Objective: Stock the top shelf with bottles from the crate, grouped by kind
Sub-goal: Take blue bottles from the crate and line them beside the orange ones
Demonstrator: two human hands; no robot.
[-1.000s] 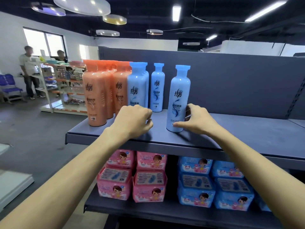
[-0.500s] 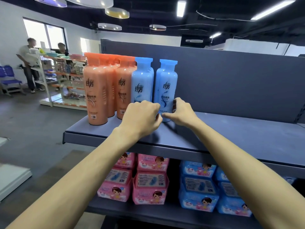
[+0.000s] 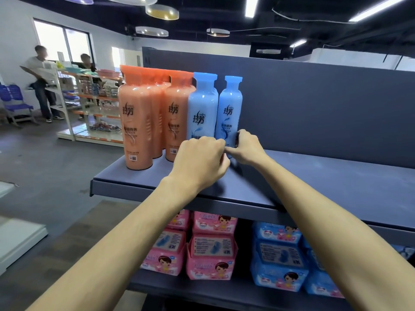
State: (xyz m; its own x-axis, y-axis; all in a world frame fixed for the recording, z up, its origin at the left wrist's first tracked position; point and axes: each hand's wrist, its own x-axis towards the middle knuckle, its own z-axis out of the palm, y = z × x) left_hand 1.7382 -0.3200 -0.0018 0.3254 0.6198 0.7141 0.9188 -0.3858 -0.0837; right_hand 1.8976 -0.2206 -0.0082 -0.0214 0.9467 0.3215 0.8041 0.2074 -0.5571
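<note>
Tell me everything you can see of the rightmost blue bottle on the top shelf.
The rightmost blue bottle looks like glossy light-blue plastic, with a wider flat blue cap, a narrow neck and dark characters above a swirl print. It stands upright on the top shelf at the right end of the row, close beside the neighbouring blue bottle. The right hand grips its lower part; the curled left hand covers part of its base.

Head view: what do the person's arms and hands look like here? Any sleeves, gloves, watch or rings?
The left arm and right arm are bare along all that shows; no sleeve is in view. The left hand and right hand wear no gloves, and no watch, bracelet or ring shows on the sides facing the camera.
</note>
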